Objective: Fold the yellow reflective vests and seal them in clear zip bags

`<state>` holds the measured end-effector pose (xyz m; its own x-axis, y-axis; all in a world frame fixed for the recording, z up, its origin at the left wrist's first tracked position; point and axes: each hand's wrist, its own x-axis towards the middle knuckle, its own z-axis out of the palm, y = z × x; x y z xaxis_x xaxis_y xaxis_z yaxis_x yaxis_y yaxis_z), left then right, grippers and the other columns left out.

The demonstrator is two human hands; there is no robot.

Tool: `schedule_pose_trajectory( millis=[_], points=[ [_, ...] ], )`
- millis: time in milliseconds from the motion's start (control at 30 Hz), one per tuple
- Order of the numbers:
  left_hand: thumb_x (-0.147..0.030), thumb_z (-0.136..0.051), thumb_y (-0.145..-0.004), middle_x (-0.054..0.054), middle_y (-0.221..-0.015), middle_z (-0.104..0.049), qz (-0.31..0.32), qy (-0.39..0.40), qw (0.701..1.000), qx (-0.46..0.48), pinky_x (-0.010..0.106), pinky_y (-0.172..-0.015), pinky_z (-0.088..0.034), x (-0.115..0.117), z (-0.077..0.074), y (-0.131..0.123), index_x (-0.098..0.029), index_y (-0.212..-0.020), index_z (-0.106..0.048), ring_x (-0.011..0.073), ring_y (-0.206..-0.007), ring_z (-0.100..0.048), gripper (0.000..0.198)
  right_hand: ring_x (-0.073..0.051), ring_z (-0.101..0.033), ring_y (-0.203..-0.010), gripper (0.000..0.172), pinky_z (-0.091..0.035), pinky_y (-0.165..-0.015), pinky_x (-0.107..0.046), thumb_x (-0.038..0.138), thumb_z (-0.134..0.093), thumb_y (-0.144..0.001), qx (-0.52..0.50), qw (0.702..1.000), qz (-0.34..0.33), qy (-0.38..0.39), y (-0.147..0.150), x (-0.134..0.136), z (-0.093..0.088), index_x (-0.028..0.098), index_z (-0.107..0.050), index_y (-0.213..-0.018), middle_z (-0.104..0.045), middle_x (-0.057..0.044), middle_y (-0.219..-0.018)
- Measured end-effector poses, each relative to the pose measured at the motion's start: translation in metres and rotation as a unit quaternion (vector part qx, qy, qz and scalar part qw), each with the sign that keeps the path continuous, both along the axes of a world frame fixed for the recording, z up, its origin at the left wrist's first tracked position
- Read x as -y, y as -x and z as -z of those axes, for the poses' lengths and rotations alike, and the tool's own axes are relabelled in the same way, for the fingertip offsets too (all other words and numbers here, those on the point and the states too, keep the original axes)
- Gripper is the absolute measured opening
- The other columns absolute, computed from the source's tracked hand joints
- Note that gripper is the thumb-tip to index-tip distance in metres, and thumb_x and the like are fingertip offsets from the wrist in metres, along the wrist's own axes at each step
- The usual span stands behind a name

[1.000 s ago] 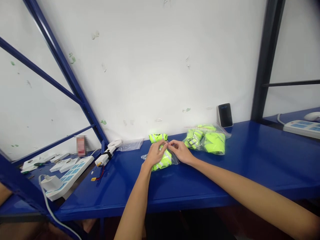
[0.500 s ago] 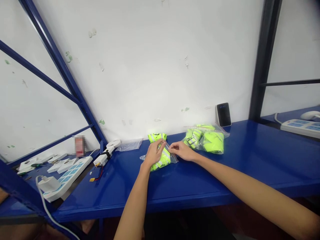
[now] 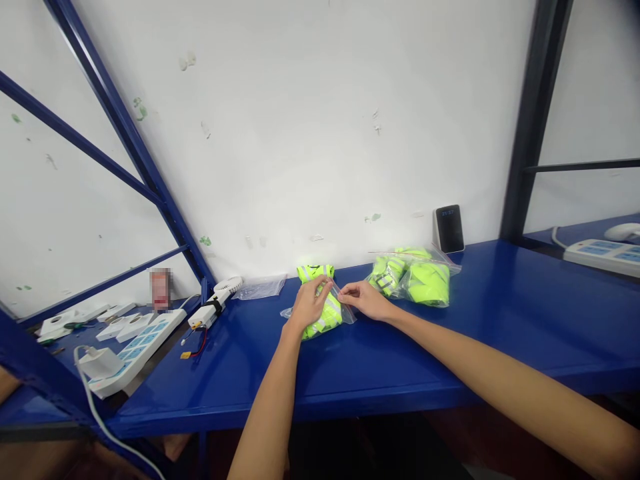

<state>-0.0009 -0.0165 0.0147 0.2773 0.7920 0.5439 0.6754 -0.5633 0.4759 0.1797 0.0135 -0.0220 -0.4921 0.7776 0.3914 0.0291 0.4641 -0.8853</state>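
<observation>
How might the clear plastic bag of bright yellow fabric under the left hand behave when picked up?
The clear plastic bag would probably flex and sag, since its thin film looks creased. It may be light, as the striped yellow fabric inside appears soft. Rolling seems unlikely, given its lumpy shape on the blue table.

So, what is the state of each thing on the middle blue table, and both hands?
Left hand, over the near bag
Right hand, pinching the near bag's edge
Near bag, filled, seal unclear
Neon fabric behind, bundled
Clear packaging at right, filled
Thin clear bag, lying flat
White fan, on/off unclear
Black display, standing, lit
Yellow connector, unplugged
</observation>
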Motion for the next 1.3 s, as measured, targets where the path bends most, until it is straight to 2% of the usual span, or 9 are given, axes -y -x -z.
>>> schedule_pose_trajectory(
  millis=[200, 400, 633, 767, 867, 933, 1033, 1167, 1300],
  points=[
    [-0.042, -0.038, -0.094, 0.004, -0.098, -0.068, -0.002, 0.006, 1.000, 0.004, 0.027, -0.083, -0.044, 0.000, 0.000, 0.000, -0.020, -0.095, -0.062, 0.0175, -0.088, -0.061, 0.033, -0.014, -0.052, -0.057, 0.029, -0.042, -0.057, -0.027, 0.044, -0.061, -0.079, 0.007, 1.000, 0.006, -0.023, 0.002, -0.001, 0.003, 0.016, -0.064, -0.073, -0.059, 0.000, -0.062],
    [-0.040, -0.047, -0.090, 0.002, -0.094, -0.068, 0.025, 0.008, 0.999, 0.025, 0.026, -0.083, -0.044, -0.001, -0.002, 0.002, -0.019, -0.089, -0.063, 0.0163, -0.087, -0.061, 0.026, -0.013, -0.048, -0.057, 0.028, -0.036, -0.055, -0.025, 0.041, -0.053, -0.086, 0.050, 0.994, 0.035, -0.095, 0.003, 0.002, 0.002, 0.016, -0.061, -0.076, -0.056, 0.001, -0.063],
    [-0.038, -0.062, -0.078, 0.004, -0.085, -0.071, 0.122, 0.121, 0.983, -0.070, 0.026, -0.071, -0.047, -0.009, -0.047, 0.009, -0.016, -0.079, -0.072, 0.0185, -0.079, -0.064, 0.024, -0.015, -0.050, -0.067, 0.026, -0.038, -0.066, -0.028, 0.036, -0.040, -0.095, 0.046, 0.964, 0.093, -0.246, 0.010, 0.012, -0.006, 0.019, -0.057, -0.086, -0.059, -0.002, -0.076],
    [-0.039, -0.062, -0.077, 0.006, -0.082, -0.072, 0.106, 0.086, 0.989, -0.061, 0.026, -0.066, -0.046, -0.006, -0.065, 0.010, -0.015, -0.081, -0.072, 0.0182, -0.075, -0.063, 0.026, -0.016, -0.051, -0.065, 0.026, -0.040, -0.063, -0.027, 0.041, -0.044, -0.094, 0.005, 0.976, 0.101, -0.191, 0.005, 0.014, -0.013, 0.019, -0.059, -0.094, -0.057, -0.001, -0.073],
    [-0.039, -0.061, -0.078, 0.006, -0.080, -0.071, 0.093, 0.054, 0.994, -0.027, 0.025, -0.067, -0.046, 0.000, -0.069, 0.014, -0.014, -0.080, -0.071, 0.0184, -0.076, -0.063, 0.027, -0.015, -0.049, -0.061, 0.031, -0.039, -0.058, -0.026, 0.043, -0.045, -0.093, 0.018, 0.988, 0.062, -0.141, -0.002, 0.013, -0.018, 0.018, -0.060, -0.081, -0.054, 0.000, -0.066],
    [-0.039, -0.061, -0.078, 0.006, -0.080, -0.072, 0.088, 0.055, 0.994, -0.035, 0.026, -0.068, -0.046, 0.004, -0.073, 0.016, -0.014, -0.080, -0.071, 0.0188, -0.077, -0.064, 0.027, -0.015, -0.049, -0.061, 0.033, -0.038, -0.058, -0.027, 0.042, -0.045, -0.092, 0.031, 0.984, 0.071, -0.162, -0.004, 0.014, -0.020, 0.018, -0.059, -0.073, -0.055, -0.001, -0.066],
    [-0.035, -0.061, -0.075, 0.005, -0.078, -0.072, 0.073, 0.071, 0.988, -0.116, 0.026, -0.067, -0.046, 0.009, -0.086, 0.011, -0.017, -0.080, -0.072, 0.0190, -0.075, -0.065, 0.022, -0.015, -0.047, -0.063, 0.031, -0.037, -0.061, -0.028, 0.038, -0.044, -0.093, 0.038, 0.964, 0.118, -0.236, 0.000, 0.017, -0.022, 0.018, -0.059, -0.074, -0.055, -0.002, -0.070],
    [-0.024, -0.065, -0.067, 0.003, -0.065, -0.068, 0.016, 0.058, 0.952, -0.300, 0.027, -0.063, -0.044, 0.014, -0.108, -0.011, -0.021, -0.076, -0.073, 0.0194, -0.062, -0.062, 0.012, -0.017, -0.049, -0.069, 0.028, -0.040, -0.067, -0.031, 0.031, -0.039, -0.096, 0.052, 0.940, 0.111, -0.318, 0.005, 0.021, -0.022, 0.019, -0.060, -0.083, -0.057, -0.005, -0.077],
    [-0.015, -0.062, -0.067, 0.005, -0.061, -0.063, 0.013, 0.027, 0.921, -0.389, 0.030, -0.065, -0.044, 0.017, -0.110, -0.027, -0.022, -0.060, -0.064, 0.0226, -0.064, -0.062, 0.010, -0.019, -0.054, -0.074, 0.026, -0.043, -0.072, -0.033, 0.028, -0.038, -0.097, 0.061, 0.935, 0.097, -0.335, 0.004, 0.022, -0.020, 0.020, -0.061, -0.090, -0.060, -0.007, -0.082]
  ],
)
